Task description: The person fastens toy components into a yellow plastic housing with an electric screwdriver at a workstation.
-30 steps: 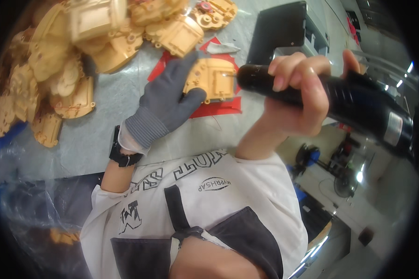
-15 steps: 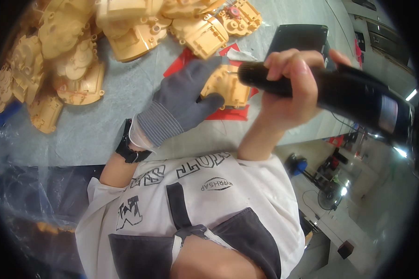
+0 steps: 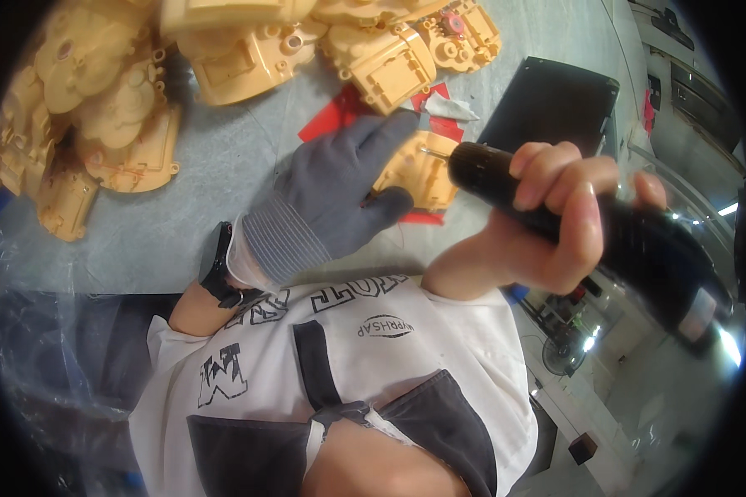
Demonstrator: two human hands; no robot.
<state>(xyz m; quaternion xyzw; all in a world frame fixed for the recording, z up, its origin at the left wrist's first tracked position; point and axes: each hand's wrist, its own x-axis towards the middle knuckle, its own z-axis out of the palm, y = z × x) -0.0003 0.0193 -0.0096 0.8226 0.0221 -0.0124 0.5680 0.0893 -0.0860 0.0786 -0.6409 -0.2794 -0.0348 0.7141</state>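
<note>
My left hand (image 3: 327, 182), in a grey knit glove, is closed around the left side of a yellow plastic housing (image 3: 433, 176). Its thumb lies along the near edge and its fingers along the far edge. A black electric screwdriver (image 3: 482, 172) is gripped in my bare right hand (image 3: 551, 219), slanting down to the right. The thin metal bit points left over the housing's upper part; I cannot tell whether its tip touches a screw. Beneath the housing, red pieces (image 3: 333, 113) lie on the table.
Yellow housings (image 3: 244, 66) are heaped across the far left; one at the far end has a red round part (image 3: 453, 23). A crumpled white scrap (image 3: 450, 108) lies beyond the held housing. To its right is a flat black case (image 3: 551, 103). Clear plastic sheeting (image 3: 50, 277) hangs at the left.
My right hand and the screwdriver have shifted right and nearer to me, and the tool's rear end sits lower. My left hand still holds the housing. The whole view has shifted slightly.
</note>
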